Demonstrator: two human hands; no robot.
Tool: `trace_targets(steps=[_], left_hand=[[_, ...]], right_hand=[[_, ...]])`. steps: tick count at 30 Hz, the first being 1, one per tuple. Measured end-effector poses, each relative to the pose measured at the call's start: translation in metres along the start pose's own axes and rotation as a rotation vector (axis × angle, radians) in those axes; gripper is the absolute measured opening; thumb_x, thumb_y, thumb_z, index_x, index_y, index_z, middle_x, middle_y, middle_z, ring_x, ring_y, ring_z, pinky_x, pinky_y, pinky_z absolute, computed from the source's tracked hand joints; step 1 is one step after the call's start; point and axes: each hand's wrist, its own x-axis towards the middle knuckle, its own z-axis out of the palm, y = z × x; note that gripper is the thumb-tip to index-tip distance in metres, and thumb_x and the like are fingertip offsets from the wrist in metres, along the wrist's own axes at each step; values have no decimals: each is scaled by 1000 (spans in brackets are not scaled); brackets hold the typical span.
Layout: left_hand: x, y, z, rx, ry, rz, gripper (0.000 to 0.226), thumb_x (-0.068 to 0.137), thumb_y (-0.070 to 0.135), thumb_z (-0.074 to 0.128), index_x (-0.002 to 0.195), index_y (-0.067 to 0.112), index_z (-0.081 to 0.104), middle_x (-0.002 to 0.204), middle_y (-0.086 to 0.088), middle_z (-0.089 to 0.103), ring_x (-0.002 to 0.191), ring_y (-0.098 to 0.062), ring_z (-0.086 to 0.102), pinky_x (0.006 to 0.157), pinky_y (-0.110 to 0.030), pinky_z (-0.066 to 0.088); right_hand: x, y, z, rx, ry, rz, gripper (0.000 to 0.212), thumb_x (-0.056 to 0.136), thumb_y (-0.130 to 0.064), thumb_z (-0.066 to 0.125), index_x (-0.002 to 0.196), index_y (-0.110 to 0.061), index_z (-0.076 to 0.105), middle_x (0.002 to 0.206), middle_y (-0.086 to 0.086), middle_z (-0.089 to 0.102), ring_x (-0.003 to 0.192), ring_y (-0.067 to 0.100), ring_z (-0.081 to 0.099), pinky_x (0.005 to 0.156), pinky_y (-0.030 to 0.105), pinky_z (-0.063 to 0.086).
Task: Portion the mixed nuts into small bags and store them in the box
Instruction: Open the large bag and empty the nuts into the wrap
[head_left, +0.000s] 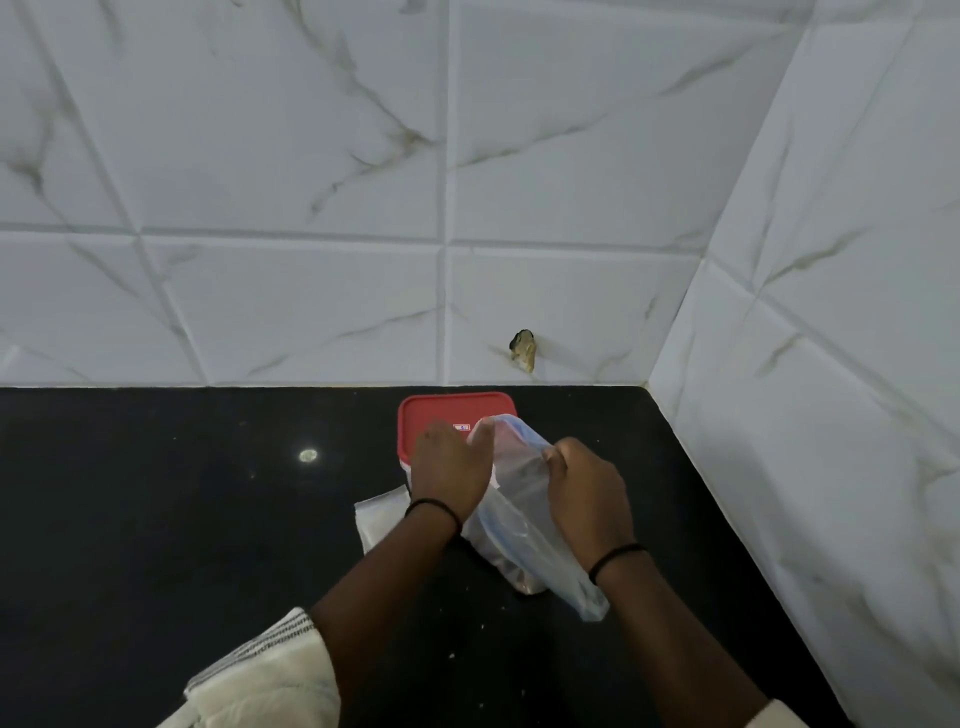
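My left hand (451, 467) and right hand (587, 486) pinch the big bag (519, 499) open with curled fingers. The box (441, 415) has its red lid on. I think no small bags (379, 519) are packed yet.

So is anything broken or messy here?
Yes. The wall tile has a chipped hole just above the black counter, behind the red-lidded box. Pale crumbs dot the counter near the arms. Both hands just hold the clear bag.
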Motion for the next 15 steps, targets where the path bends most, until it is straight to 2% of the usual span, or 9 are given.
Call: trace_targets(steps=[2, 4, 6, 8, 9, 12, 13, 15], left_hand=[[-11, -8, 0, 8, -50, -68, 52, 89, 60, 48, 81, 10, 59, 64, 1, 55, 59, -19, 57, 56, -27, 43], [-23, -14, 3, -39, -132, -154, 44, 93, 56, 48, 88, 13, 58, 74, -1, 60, 70, -18, 61, 60, -29, 48], [-35, -18, 15, -204, -224, -325, 23, 98, 42, 49, 91, 19, 50, 84, -3, 60, 85, -21, 63, 77, -39, 56], [-46, -19, 26, -330, -273, -539, 15, 100, 32, 48, 98, 18, 49, 90, -7, 57, 92, -26, 60, 88, -46, 55], [-49, -17, 29, -390, -263, -598, 14, 100, 29, 48, 103, 16, 51, 92, -8, 58, 92, -27, 60, 86, -47, 55], [-54, -6, 27, -665, -243, -680, 15, 101, 20, 43, 106, 15, 56, 98, -12, 62, 87, -27, 60, 67, -39, 52], [-55, -1, 24, -696, -239, -683, 20, 102, 19, 41, 111, 12, 57, 104, -15, 64, 92, -30, 61, 69, -40, 52], [-57, 7, 20, -823, -216, -715, 25, 103, 20, 38, 116, 7, 54, 114, -20, 62, 103, -34, 59, 85, -44, 52]], right_hand=[[1, 3, 0, 75, 35, 37, 18, 104, -33, 43, 93, -23, 54, 79, -7, 59, 72, 8, 58, 59, 24, 45], [2, 2, 0, 105, 52, 59, 15, 103, -32, 46, 95, -22, 53, 79, -8, 59, 71, 5, 56, 58, 22, 44], [1, -1, 1, 109, 58, 73, 16, 103, -32, 47, 92, -22, 52, 77, -8, 58, 69, 6, 56, 58, 24, 46], [1, -4, 5, 94, 44, 79, 18, 102, -33, 47, 89, -22, 52, 74, -8, 57, 67, 7, 56, 60, 26, 49], [0, -7, 7, 92, 40, 73, 19, 102, -33, 48, 86, -23, 53, 72, -9, 57, 66, 7, 55, 59, 26, 48], [-8, -13, 15, 63, 69, -39, 22, 99, -33, 52, 80, -23, 56, 69, -8, 56, 63, 8, 54, 59, 32, 49], [-11, -15, 17, 41, 72, -83, 21, 99, -33, 54, 80, -24, 59, 72, -9, 57, 66, 8, 54, 61, 32, 51], [-14, -19, 19, 18, 90, -120, 21, 99, -33, 54, 82, -24, 62, 77, -9, 57, 69, 7, 54, 64, 31, 52]])
